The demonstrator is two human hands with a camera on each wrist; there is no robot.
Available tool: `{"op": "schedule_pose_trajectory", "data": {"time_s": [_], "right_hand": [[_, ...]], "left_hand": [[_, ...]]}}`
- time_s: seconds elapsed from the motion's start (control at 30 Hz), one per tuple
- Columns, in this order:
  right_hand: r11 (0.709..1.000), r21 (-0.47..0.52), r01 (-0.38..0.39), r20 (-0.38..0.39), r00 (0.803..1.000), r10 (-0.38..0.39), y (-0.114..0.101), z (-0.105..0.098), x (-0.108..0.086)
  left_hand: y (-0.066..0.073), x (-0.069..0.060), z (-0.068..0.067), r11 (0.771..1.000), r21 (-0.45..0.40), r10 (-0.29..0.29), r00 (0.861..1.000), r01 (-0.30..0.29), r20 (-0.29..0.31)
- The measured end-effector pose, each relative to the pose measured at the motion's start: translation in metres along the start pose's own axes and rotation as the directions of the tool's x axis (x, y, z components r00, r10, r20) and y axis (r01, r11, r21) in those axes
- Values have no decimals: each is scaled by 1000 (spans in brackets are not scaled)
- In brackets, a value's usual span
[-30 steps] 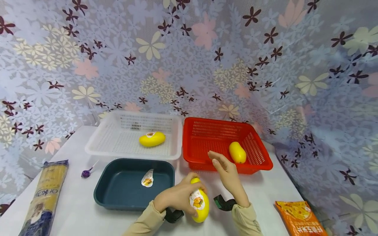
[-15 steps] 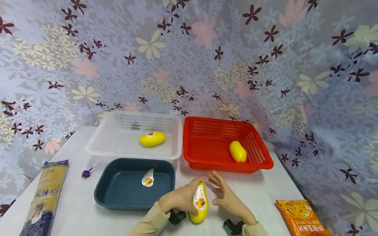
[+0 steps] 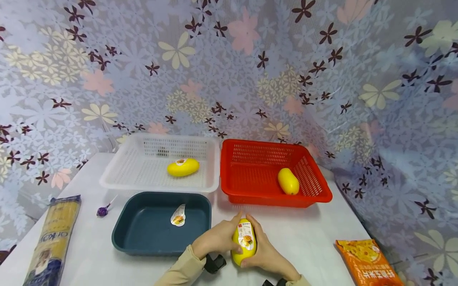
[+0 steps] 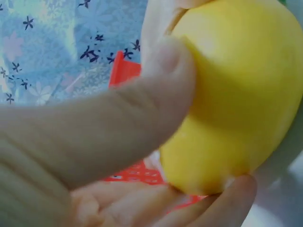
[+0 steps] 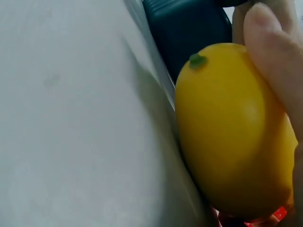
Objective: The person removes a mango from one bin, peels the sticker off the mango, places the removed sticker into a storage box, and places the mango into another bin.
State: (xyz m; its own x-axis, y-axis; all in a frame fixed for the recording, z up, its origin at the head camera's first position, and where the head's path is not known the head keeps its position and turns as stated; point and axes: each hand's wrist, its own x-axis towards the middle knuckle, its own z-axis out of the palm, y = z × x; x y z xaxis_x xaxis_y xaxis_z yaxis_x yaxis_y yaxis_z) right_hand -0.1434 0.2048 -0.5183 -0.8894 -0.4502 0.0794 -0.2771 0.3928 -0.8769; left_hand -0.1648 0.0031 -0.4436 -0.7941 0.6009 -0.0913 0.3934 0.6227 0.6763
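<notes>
Between the two hands, at the near part of the tabletop (image 3: 311,234), a yellow fruit (image 3: 236,238) was held just to the right of the dark tray (image 3: 150,226). One side of it was gripped by the left hand (image 3: 217,237) and the other by the right hand (image 3: 264,253), with fingers and thumbs bent about it. Whether its underside was supported by the tabletop could not be told.

By the look of things, the work was judged to be partly done. A second fruit (image 3: 186,170) was contained in the white basket (image 3: 157,187), with its own sticker (image 3: 181,162) in view, and a third fruit (image 3: 288,182) was contained in the red basket (image 3: 264,200), with no sticker shown on its visible side. A loose sticker (image 3: 178,215) was seen on the floor of the dark tray, apart from any fruit.

On the held fruit, a white label (image 3: 245,236) was seen in place, turned upward; its removal, if intended, had not been carried out. The fruit's release and its setting down were likewise judged to be left undone, as neither basket nor tray was being touched by it.
</notes>
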Motion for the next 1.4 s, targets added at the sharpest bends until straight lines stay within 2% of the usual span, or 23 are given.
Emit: {"op": "schedule_pose_trajectory", "data": {"time_s": [0.1,0.23,0.4,0.53,0.77,0.83,0.93,1.07,1.13,1.17,1.23,1.27,1.33,1.4], "right_hand": [[998,-1,-59,-1,998,59,-4,-1,2],[999,1,-45,-9,999,45,-4,-2,1],[1000,1,-31,-9,999,31,-2,0,-1],[999,-2,-44,-10,999,44,-3,0,-1],[1000,-11,-26,-15,1000,26,-4,1,-1],[1000,-9,-21,-14,1000,21,-4,0,-1],[1000,-23,-19,-15,1000,19,-4,0,-1],[999,-43,-21,-18,1000,20,-6,0,0],[999,-41,-27,-12,1000,27,-7,-1,1],[999,-44,-29,-7,1000,29,-7,-1,1],[999,-12,-30,18,999,30,-8,-2,1],[1000,-16,-16,31,999,16,-8,-2,0],[1000,9,-12,61,998,11,-8,-3,-1],[998,56,16,71,997,-20,-8,-3,-2]], "left_hand": [[2,1,0,1000,-18,-26,993,24,-115],[4,2,5,997,-41,-75,970,67,-231],[5,1,10,997,-22,-72,960,68,-271],[5,2,12,998,-5,-60,946,61,-319],[7,6,20,994,-7,-102,905,109,-414],[7,7,21,993,-4,-111,898,121,-425],[7,8,22,993,17,-96,894,115,-437],[4,10,22,990,102,-42,887,100,-460],[4,9,20,992,98,-30,892,82,-451],[5,8,18,996,72,-25,903,61,-430],[12,2,10,999,-46,-4,934,-13,-358],[18,-2,5,990,-128,17,951,-60,-309],[30,-12,-8,944,-300,78,974,-140,-211],[41,-24,-22,892,-409,137,977,-193,-164]]}}
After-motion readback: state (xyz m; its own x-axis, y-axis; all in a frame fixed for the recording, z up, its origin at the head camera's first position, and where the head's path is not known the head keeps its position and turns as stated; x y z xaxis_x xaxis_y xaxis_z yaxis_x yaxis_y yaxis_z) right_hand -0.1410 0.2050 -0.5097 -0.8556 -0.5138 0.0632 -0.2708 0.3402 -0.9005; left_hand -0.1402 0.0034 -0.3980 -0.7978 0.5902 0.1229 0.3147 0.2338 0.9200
